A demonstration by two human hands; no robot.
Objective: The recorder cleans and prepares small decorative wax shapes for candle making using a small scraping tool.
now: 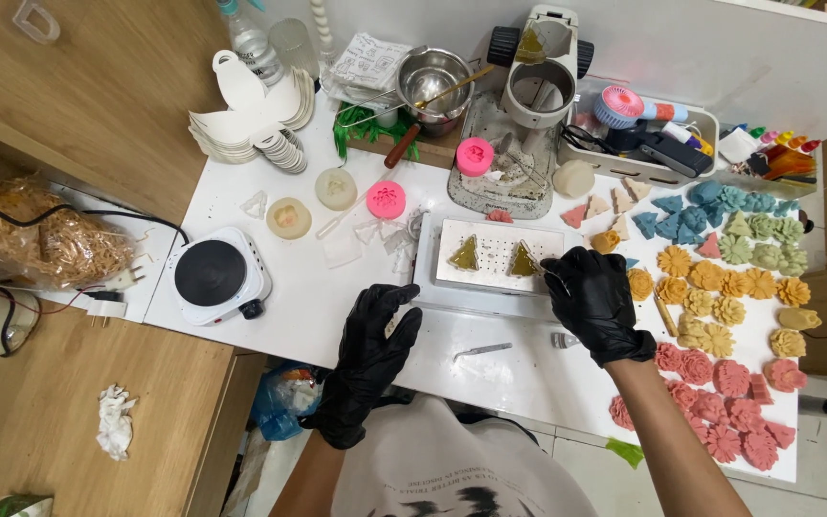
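My right hand (593, 299), in a black glove, pinches a thin metal tool whose tip touches the right green tree-shaped piece (524, 259) on the white perforated tray (495, 278). A second green tree-shaped piece (464, 254) lies to its left on the same tray. My left hand (372, 340), also gloved in black, rests on the white table (289, 316) beside the tray's left front corner, fingers apart, holding nothing. Metal tweezers (482, 351) lie on the table between my hands.
Rows of teal, green, yellow and pink flower-shaped pieces (720, 325) cover the table's right side. A small electric hotplate (212, 276) stands at the left. Round moulds (387, 199), a steel bowl (431, 78), stacked white cards (251, 115) and a tool tray (643, 139) line the back.
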